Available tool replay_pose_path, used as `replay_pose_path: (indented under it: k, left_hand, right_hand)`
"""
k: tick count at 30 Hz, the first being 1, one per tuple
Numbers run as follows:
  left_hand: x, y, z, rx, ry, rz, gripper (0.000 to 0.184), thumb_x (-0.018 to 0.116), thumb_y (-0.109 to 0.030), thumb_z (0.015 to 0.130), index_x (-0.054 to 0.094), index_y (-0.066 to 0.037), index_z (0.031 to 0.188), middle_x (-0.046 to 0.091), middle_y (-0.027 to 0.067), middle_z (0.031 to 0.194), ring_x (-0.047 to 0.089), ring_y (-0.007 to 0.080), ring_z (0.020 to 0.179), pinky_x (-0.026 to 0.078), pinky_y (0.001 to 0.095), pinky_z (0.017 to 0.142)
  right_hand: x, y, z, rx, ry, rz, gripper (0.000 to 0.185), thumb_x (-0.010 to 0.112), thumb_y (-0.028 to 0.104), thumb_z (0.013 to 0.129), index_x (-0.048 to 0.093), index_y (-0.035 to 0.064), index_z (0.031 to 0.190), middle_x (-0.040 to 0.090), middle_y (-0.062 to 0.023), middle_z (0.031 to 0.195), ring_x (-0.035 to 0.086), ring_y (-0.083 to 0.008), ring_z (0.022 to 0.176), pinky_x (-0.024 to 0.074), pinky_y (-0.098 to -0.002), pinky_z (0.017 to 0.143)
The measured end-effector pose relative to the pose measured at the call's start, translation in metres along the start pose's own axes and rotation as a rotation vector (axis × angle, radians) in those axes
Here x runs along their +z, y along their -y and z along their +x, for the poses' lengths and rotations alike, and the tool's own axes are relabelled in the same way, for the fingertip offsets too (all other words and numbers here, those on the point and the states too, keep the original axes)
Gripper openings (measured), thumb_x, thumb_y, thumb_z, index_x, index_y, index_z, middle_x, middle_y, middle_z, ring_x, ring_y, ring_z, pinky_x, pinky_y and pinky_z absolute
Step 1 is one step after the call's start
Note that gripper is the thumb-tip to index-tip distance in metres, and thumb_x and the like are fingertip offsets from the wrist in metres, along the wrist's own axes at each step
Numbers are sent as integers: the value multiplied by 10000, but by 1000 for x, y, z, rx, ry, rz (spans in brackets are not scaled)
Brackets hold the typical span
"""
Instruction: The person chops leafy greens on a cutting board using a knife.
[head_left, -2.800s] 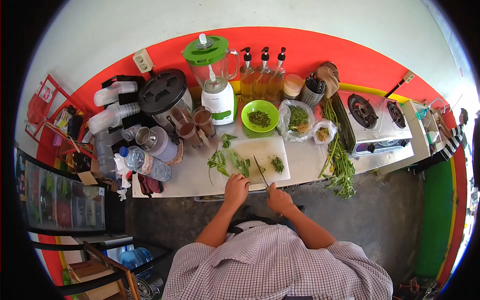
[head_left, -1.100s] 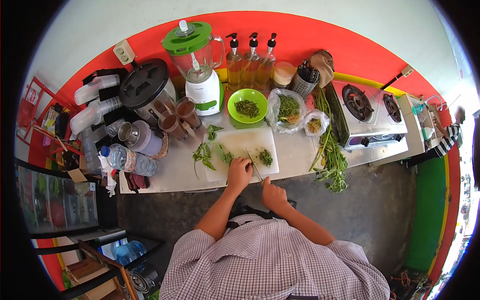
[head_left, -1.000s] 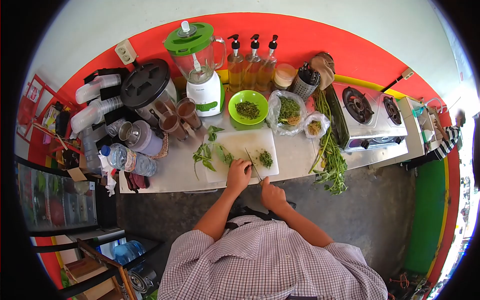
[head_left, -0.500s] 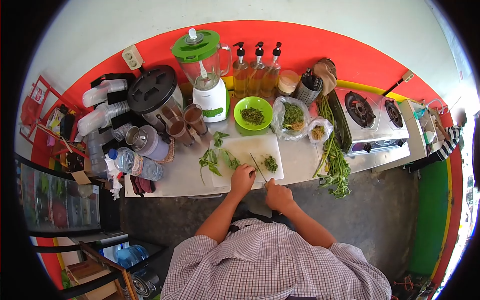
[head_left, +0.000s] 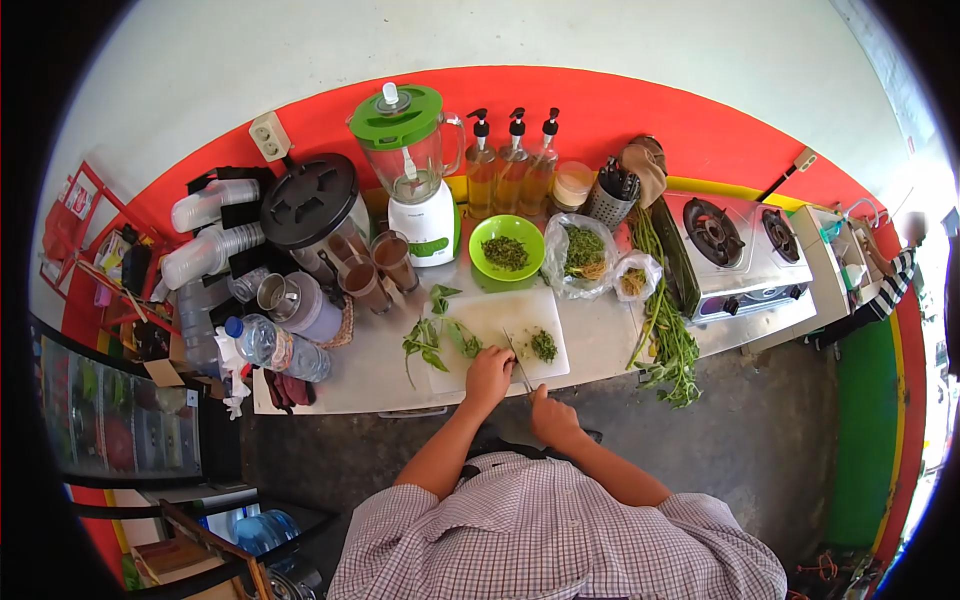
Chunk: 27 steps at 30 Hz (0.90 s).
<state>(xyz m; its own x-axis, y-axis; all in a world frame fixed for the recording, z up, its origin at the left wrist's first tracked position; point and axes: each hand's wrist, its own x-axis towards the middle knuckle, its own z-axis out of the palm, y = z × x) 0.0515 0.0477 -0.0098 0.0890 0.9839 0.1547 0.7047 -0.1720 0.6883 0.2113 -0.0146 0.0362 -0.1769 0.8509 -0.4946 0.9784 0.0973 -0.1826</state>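
Observation:
My right hand is wrapped round the handle of a knife, whose blade points away from me over a white cutting board. My left hand is curled down on the board just left of the blade, holding leafy greens whose leaves stick out past the fingers. To the right of the blade lies a small heap of chopped greens. More leafy stems hang over the board's left edge. Behind the board stands a green bowl of chopped leaves.
A blender and several pump bottles line the back wall. Bags of herbs and long green stalks lie right of the board, before a gas stove. Brown cups and a water bottle stand left.
The camera view has tilted slightly, so the counter sits lower in the picture. Both hands stay at the board, the left on the greens and the right on the knife.

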Motion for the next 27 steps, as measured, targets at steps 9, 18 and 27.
replay_pose_path:
  k: [9, 18, 27]
  left_hand:
    - [6, 12, -7, 106, -76, -73, 53, 676, -48, 849, 672, -37, 901, 623, 98, 881, 604, 320, 890, 512, 431, 772]
    - [14, 17, -6, 76, -112, -191, 97, 700, -8, 815, 645, -5, 895, 589, 128, 849, 571, 336, 868, 471, 433, 781]
    - [8, 18, -12, 138, -129, -217, 99, 682, -34, 839, 671, -10, 934, 600, 145, 912, 574, 359, 936, 469, 437, 825]
  right_hand:
    - [2, 5, -1, 22, -22, 48, 541, 580, 164, 895, 368, -96, 1319, 719, -248, 939, 728, -404, 891, 582, -493, 786]
    - [-10, 11, 5, -10, -55, -58, 483, 608, 148, 884, 415, -72, 1269, 740, -177, 907, 752, -332, 826, 605, -422, 716]
    - [-6, 4, 23, -17, -42, 28, 412, 560, 158, 899, 411, -54, 1220, 719, -246, 932, 729, -408, 864, 581, -502, 769]
